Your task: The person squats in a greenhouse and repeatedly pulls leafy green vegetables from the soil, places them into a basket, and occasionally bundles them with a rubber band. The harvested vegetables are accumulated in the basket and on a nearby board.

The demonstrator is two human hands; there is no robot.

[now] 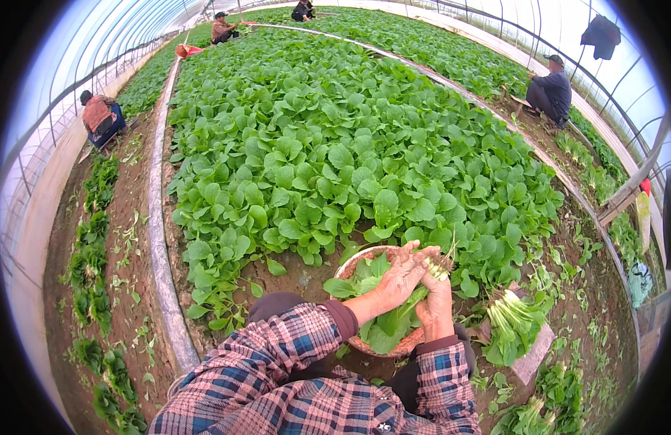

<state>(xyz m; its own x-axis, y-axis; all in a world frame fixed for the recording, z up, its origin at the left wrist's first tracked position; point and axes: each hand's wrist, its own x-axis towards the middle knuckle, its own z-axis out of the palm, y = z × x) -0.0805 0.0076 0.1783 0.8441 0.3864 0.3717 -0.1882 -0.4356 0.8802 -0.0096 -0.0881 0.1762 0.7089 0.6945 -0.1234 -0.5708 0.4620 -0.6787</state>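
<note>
My right hand (436, 304) is closed around a small bunch of leafy greens (437, 270), whose pale stems and soil-covered roots stick out at the top right. Against the bunch, beside the right hand, lies my left hand (403, 277), its fingers reaching toward the stems; whether it grips them I cannot tell. Beneath both hands a round basin (362, 349) with a reddish speckled wall holds loose green leaves (387, 331). The leaves of the held bunch overlap those in the basin.
Dense greens (313, 163) grow ahead. A pile of pulled greens (513, 326) lies on a board (536, 353) at right, bunches (561, 391) below it. An irrigation hose (160, 255) runs along the left. Several people crouch farther off, one at right (553, 89).
</note>
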